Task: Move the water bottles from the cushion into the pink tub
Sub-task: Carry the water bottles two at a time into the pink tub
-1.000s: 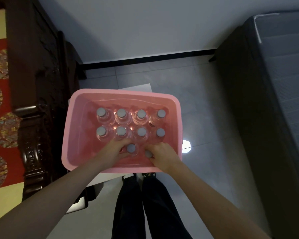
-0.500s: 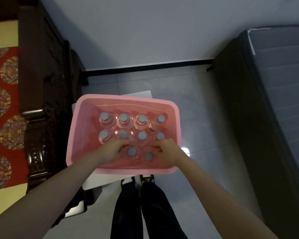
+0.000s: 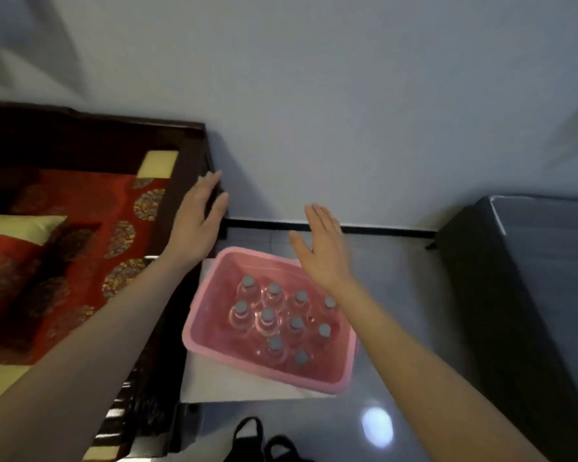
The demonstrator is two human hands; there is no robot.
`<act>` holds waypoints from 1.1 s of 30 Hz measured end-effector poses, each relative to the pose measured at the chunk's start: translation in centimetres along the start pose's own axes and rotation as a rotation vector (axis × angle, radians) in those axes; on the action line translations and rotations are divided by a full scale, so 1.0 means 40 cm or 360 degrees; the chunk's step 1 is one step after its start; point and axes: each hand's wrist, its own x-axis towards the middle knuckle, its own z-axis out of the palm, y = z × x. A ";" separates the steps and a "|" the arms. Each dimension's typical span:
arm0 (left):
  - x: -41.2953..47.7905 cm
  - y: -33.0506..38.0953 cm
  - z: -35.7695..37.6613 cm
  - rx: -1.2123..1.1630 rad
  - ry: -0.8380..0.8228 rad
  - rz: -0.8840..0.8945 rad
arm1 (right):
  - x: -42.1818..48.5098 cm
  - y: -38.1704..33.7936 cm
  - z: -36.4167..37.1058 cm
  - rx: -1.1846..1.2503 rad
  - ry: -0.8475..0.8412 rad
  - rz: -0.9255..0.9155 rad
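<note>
Ten water bottles [image 3: 267, 315] stand upright in the pink tub [image 3: 194, 331], grey caps pointing straight up at the camera. They are clear-bodied and packed shoulder to shoulder: four, four, then two in the near row, with room beside that pair. The tub sits on a white board [image 3: 234, 388] on the grey floor, and its long axis slants from upper left to lower right in the view.

The tub lies low and between the two forearms, closer to the person than either palm. The left hand [image 3: 197, 221] hangs over the dark wooden rail [image 3: 189, 151] of the seat, fingers straight and spread, holding nothing; whether it touches the wood I can't tell. The right hand [image 3: 324, 248] hovers above the tub's far rim, flat and empty, thumb out.

The red cushion [image 3: 80, 235] with gold medallions lies off to the left beyond that rail, so the left hand is plainly the nearer one. No bottle shows on the visible part of it, only a yellow pillow [image 3: 17, 225]. My read is that the job is nearly or fully done, and any further pick would go leftward across the rail. A dark mattress [image 3: 531, 278] lies well away on the right.
</note>
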 end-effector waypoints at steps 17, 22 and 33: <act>-0.686 -0.027 -0.935 0.0887 0.1533 -0.0460 | -0.110 -0.950 0.099 -0.0035 0.0175 -0.1435; -0.970 -0.100 -1.146 0.1054 0.1682 -0.0650 | -0.315 -1.238 0.274 0.0084 0.0032 -0.1615; -1.391 -0.327 -1.588 0.1214 0.1749 -0.0990 | -0.581 -1.707 0.616 0.0218 -0.0312 -0.1667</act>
